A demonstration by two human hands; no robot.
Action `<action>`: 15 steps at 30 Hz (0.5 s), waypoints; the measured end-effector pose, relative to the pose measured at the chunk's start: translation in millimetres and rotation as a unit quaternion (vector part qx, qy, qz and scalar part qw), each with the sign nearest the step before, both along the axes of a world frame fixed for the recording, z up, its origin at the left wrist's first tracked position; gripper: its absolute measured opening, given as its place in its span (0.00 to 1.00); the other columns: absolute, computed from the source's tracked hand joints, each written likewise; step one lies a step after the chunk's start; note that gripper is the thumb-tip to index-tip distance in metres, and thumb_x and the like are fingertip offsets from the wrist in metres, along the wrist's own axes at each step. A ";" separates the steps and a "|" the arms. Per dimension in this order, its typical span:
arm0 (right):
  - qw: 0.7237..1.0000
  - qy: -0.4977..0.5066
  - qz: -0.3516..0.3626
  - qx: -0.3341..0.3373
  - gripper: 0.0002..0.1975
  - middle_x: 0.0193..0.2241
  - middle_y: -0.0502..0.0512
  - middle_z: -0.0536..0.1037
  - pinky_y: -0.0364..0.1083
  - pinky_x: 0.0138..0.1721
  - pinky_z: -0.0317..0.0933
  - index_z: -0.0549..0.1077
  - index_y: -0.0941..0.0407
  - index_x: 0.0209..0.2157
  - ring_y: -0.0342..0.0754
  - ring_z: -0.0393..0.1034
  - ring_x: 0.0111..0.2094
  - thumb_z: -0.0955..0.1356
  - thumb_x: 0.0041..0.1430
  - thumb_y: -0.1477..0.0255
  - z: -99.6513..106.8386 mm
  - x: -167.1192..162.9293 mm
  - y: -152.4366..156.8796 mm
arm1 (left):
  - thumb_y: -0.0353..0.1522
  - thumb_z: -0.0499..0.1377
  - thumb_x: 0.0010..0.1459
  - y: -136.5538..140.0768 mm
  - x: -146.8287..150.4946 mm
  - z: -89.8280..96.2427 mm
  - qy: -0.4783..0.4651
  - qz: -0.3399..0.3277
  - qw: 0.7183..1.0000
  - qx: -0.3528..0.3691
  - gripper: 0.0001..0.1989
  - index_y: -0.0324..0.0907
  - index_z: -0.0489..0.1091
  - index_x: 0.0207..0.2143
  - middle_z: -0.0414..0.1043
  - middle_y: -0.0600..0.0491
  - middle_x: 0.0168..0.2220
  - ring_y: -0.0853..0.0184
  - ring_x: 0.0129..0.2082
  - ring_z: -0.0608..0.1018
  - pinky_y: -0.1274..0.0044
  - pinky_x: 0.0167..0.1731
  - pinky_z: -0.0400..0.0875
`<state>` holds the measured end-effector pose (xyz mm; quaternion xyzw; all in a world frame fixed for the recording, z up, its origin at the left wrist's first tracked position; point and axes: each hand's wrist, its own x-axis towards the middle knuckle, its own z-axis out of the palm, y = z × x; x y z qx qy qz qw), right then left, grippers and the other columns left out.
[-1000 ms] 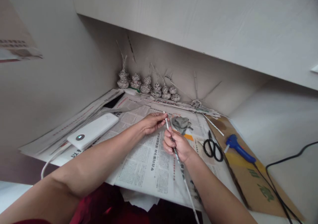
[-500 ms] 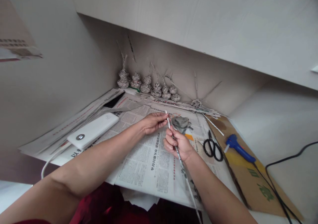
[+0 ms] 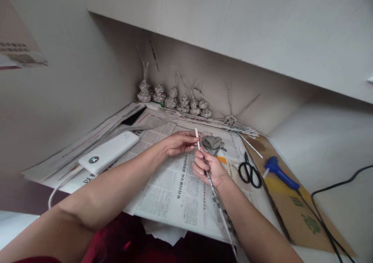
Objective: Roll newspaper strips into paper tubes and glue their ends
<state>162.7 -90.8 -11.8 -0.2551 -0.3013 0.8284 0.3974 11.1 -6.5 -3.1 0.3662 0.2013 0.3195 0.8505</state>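
Observation:
A long, thin rolled paper stick (image 3: 214, 195) slants from its pale tip near the middle of the table down past the front edge. Wrapped around it just below the tip is my right hand (image 3: 208, 167), its fingers closed. My left hand (image 3: 182, 143) pinches at the same stick close to the tip, thumb and forefinger against it. Behind my right hand lies a crumpled grey cloth (image 3: 212, 142). Black-handled scissors (image 3: 250, 174) rest to the right of that hand on the newspaper (image 3: 166, 193).
Several woven paper gourds (image 3: 183, 104) line the back wall, with a bundle of paper sticks (image 3: 218, 123) before them. A white power bank (image 3: 109, 152) with a cable lies left. On the right, a blue glue gun (image 3: 281, 173) rests on cardboard (image 3: 294, 208). A panel (image 3: 233, 29) overhangs the back.
My left hand has shifted slightly right along with the stick's tip, and a bit more of the tip shows above the fingers. My right hand keeps its grip on the stick.

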 end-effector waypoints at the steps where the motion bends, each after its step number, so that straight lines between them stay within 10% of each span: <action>1: 1.000 0.000 -0.001 -0.001 0.17 0.08 0.41 0.50 0.40 0.16 0.43 0.59 0.54 0.24 0.40 0.48 0.13 0.64 0.59 0.58 0.1 -0.2 -0.2 | 0.20 0.62 0.50 0.0 -0.2 0.1 -0.002 -0.001 1.000 0.003 0.09 0.34 0.75 0.36 0.76 0.48 0.33 0.73 0.27 0.78 0.86 0.26 0.73; 9: 0.988 -0.132 -0.085 -0.004 0.19 0.11 0.43 0.62 0.40 0.15 0.52 0.64 0.55 0.26 0.42 0.60 0.15 0.67 0.52 0.53 3.4 -1.4 1.7 | 0.17 0.58 0.51 -0.9 2.5 1.3 -0.019 0.023 0.999 -0.014 0.10 0.33 0.74 0.35 0.76 0.48 0.32 0.72 0.32 0.79 0.85 0.33 0.75; 15: 0.870 -0.335 -0.329 0.148 0.19 0.25 0.48 0.73 0.39 0.18 0.58 0.70 0.55 0.32 0.41 0.67 0.22 0.73 0.43 0.58 6.0 6.5 10.1 | 0.16 0.58 0.50 -7.9 13.2 -3.2 0.002 0.059 0.997 -0.041 0.09 0.32 0.74 0.32 0.75 0.48 0.31 0.70 0.32 0.79 0.83 0.34 0.75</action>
